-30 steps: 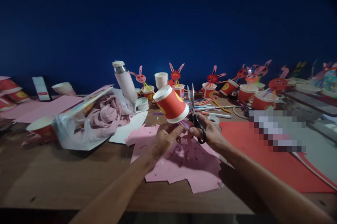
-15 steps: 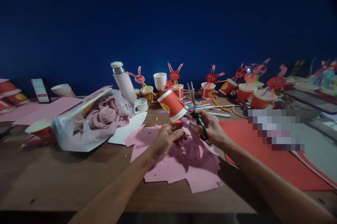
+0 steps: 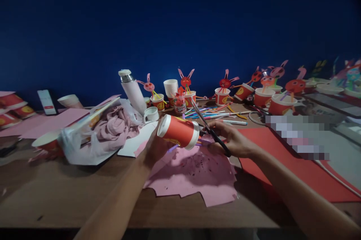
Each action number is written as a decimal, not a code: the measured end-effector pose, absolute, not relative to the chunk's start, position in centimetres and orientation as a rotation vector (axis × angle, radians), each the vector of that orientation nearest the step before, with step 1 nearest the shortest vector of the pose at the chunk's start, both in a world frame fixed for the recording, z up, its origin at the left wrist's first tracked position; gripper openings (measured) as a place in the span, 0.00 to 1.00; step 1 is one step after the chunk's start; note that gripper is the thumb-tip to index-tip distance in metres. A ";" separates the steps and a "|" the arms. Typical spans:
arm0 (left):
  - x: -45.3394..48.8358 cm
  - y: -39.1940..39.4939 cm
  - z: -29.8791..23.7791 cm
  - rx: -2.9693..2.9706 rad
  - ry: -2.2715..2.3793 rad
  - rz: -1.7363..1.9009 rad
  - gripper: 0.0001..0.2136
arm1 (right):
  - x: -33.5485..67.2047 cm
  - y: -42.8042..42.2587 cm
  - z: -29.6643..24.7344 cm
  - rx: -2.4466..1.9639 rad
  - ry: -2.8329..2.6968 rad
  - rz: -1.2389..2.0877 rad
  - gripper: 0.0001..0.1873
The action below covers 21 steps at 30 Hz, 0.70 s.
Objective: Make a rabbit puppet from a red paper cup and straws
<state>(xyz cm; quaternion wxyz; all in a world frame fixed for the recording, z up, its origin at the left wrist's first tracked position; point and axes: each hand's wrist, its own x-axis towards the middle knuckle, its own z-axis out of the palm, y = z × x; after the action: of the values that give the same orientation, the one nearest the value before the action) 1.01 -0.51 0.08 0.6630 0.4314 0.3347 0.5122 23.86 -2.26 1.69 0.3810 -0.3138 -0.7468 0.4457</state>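
Note:
A red paper cup (image 3: pixel 179 131) with white rims lies tipped on its side in the air above pink paper. My left hand (image 3: pixel 156 144) is closed around its left end, with the fingers mostly hidden behind the cup. My right hand (image 3: pixel 229 136) grips black-handled scissors (image 3: pixel 207 118), whose blades point up and to the left past the cup's right end. The right fingertips are also close to purple strips (image 3: pixel 201 142) beside the cup; whether they pinch them is unclear. Below both hands, the cut pink sheet (image 3: pixel 194 176) carries small dark scraps.
Rabbit-headed cups (image 3: pixel 222 95) stand along the back. Behind the cup are a clear jar (image 3: pixel 179 103) and scattered pens (image 3: pixel 211 113). A thermos (image 3: pixel 132 91), mug (image 3: pixel 151 114) and plastic bag (image 3: pixel 76 146) are leftward; red sheets (image 3: pixel 270 161) lie right.
My left hand has moved up and left from the pink paper to the cup. The cup has swung lower, more level, uncovering the jar. The scissors have tilted further left.

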 end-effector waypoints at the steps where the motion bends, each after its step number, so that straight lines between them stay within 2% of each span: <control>1: 0.9 -0.4 0.3 0.953 0.726 1.150 0.10 | 23.9 -2.2 1.7 -0.828 -1.922 1.149 0.16; 6: 0.5 0.3 0.6 0.890 0.533 1.100 0.25 | 24.1 -1.9 1.4 -0.887 -1.915 1.175 0.17; 8: 0.2 0.4 0.4 0.911 0.548 1.090 0.25 | 24.2 -1.7 1.2 -0.868 -1.902 1.156 0.17; 14: -0.1 0.5 -0.1 0.958 0.725 1.081 0.18 | 24.4 -1.2 0.8 -0.872 -1.972 1.038 0.20; 21: -0.1 0.2 0.1 1.010 0.791 1.001 0.26 | 24.5 -1.1 0.8 -0.973 -2.020 0.915 0.18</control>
<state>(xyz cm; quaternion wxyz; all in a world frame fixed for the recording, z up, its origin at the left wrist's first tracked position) -0.09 0.15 0.06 0.6870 0.4511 0.3531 0.4471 24.55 -1.07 0.84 0.3524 -0.3761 -0.7806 0.3535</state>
